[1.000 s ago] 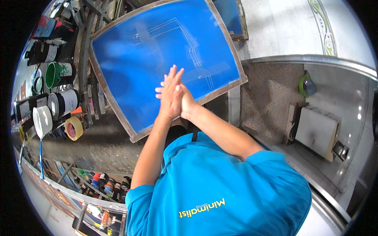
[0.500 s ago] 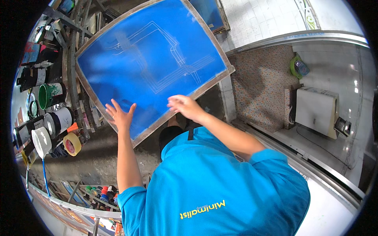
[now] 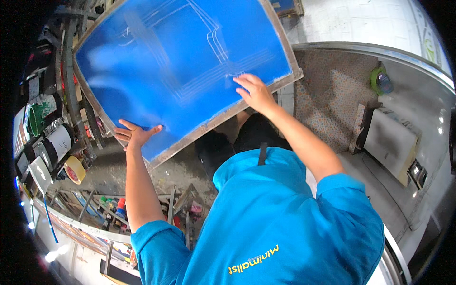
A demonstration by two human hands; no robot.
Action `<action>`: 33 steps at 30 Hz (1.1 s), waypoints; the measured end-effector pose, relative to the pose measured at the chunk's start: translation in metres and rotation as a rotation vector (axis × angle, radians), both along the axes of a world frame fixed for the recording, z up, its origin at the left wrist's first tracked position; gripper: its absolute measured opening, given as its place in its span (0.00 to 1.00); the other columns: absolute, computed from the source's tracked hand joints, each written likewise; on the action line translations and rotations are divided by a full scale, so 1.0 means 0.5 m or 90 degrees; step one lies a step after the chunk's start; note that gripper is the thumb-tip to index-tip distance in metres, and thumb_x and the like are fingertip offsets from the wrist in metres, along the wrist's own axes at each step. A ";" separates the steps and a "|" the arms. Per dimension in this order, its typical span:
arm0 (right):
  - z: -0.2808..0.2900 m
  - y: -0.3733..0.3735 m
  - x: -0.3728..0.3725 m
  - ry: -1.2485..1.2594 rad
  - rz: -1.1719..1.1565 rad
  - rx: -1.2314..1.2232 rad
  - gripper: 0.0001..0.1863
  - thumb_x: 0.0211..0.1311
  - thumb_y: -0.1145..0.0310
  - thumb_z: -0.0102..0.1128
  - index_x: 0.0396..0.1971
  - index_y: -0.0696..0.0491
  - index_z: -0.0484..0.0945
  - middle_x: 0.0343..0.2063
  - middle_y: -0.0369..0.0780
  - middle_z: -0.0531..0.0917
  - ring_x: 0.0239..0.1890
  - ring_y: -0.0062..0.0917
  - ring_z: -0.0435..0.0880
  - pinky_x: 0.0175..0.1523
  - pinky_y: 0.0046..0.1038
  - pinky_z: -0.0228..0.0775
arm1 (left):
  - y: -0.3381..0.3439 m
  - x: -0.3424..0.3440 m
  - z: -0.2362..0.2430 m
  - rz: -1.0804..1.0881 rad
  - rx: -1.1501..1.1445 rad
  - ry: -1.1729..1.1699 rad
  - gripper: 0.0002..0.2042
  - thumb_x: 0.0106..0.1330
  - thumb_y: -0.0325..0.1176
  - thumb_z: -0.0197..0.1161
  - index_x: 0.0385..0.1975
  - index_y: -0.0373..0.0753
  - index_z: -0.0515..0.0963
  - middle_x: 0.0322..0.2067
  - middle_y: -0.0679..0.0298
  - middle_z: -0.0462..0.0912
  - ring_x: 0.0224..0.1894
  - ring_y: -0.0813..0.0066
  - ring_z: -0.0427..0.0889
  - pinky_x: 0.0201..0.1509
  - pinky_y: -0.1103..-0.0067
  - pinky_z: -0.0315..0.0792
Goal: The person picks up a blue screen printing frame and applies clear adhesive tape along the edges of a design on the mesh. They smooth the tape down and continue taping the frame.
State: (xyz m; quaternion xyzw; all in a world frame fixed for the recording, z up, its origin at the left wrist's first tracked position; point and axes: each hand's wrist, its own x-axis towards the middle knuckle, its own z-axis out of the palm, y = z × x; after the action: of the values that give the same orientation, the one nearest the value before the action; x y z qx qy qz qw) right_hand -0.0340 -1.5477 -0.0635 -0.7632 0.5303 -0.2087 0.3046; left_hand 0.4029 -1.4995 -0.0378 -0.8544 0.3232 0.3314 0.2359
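A blue screen in a worn frame (image 3: 209, 125) lies tilted ahead of me, with faint pale line patterns across its face. My left hand (image 3: 137, 134) is on its lower left part, fingers spread over the frame's edge and thumb on the blue surface. My right hand (image 3: 256, 94) reaches over the lower right part of the blue surface, fingers apart and slightly bent, near the pale lines; whether the fingertips touch is hard to tell. My forearms come up from a turquoise shirt, and part of my dark-clad legs shows below the frame.
Paint tubs (image 3: 54, 142), a yellow tape roll (image 3: 74, 170) and metal rails (image 3: 76, 95) crowd the left. Bottles (image 3: 118, 211) stand lower left. At the right, past a metal ledge (image 3: 346, 47), are a speckled panel (image 3: 323, 104), a white box-like appliance (image 3: 390, 142) and a green object (image 3: 379, 80).
My hands, pressed together a second ago, have separated: the left went down-left onto the frame's edge, the right up-right over the screen. The screen and surroundings have shifted in view.
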 end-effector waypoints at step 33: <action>-0.035 -0.113 -0.001 0.050 0.216 -0.036 0.05 0.61 0.74 0.61 0.36 0.51 0.82 0.35 0.39 0.77 0.41 0.38 0.78 0.45 0.39 0.72 | 0.009 0.005 -0.015 -0.012 -0.009 -0.041 0.87 0.26 0.75 0.79 0.72 0.39 0.13 0.71 0.31 0.11 0.76 0.36 0.13 0.68 0.29 0.39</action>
State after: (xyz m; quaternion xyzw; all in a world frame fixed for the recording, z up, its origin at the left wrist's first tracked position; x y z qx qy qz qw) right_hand -0.0343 -1.6043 -0.0807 -0.8575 0.3994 -0.1390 0.2931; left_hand 0.4056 -1.4952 -0.0454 -0.8631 0.3259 0.2990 0.2437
